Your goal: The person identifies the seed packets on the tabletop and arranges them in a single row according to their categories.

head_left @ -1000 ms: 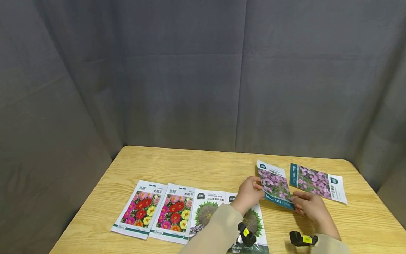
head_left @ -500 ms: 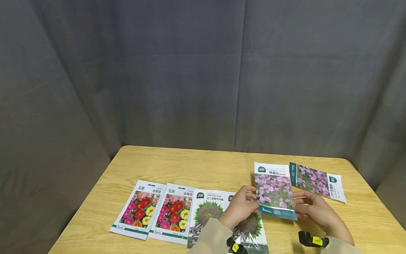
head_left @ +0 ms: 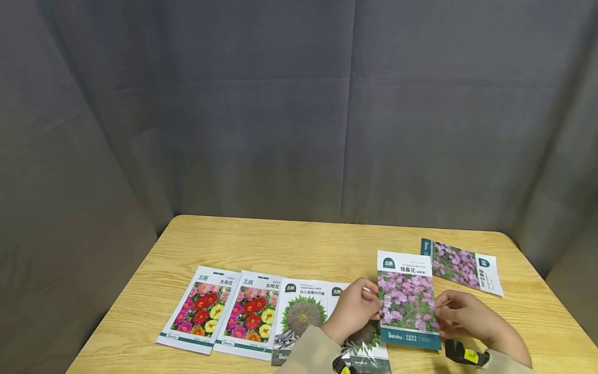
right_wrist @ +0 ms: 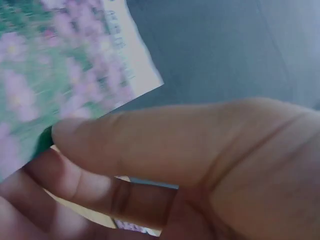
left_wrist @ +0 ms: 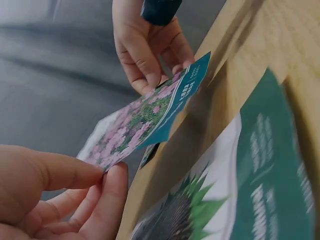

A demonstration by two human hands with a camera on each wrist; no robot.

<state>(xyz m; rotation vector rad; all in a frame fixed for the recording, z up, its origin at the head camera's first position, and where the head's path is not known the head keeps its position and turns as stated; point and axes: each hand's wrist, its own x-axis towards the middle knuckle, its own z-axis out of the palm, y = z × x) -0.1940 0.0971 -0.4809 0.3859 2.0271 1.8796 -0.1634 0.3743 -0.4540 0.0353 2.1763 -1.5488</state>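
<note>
A seed packet with pink-purple flowers (head_left: 406,301) is held just above the table, its teal band toward me. My left hand (head_left: 353,310) pinches its left edge between thumb and fingers, as the left wrist view also shows. On the opposite edge, my right hand (head_left: 467,318) pinches it the same way; in the right wrist view the thumb (right_wrist: 125,142) lies over the front. Behind, a matching pink flower packet (head_left: 460,265) lies sideways on the table, partly covered. Below my left hand lies a sunflower seed packet (left_wrist: 200,200), partly hidden by hand and sleeve.
Left of my hands, another sunflower packet (head_left: 301,317) and two packets with red and yellow flowers (head_left: 252,317) lie in a row, edges overlapping or close. The wooden table (head_left: 289,244) ends at a grey curtain (head_left: 261,130) behind and at both sides.
Both hands have brought the held flower packet toward me and turned it from slanted to nearly upright in view. The packets on the table keep their places; the head view shifts slightly.
</note>
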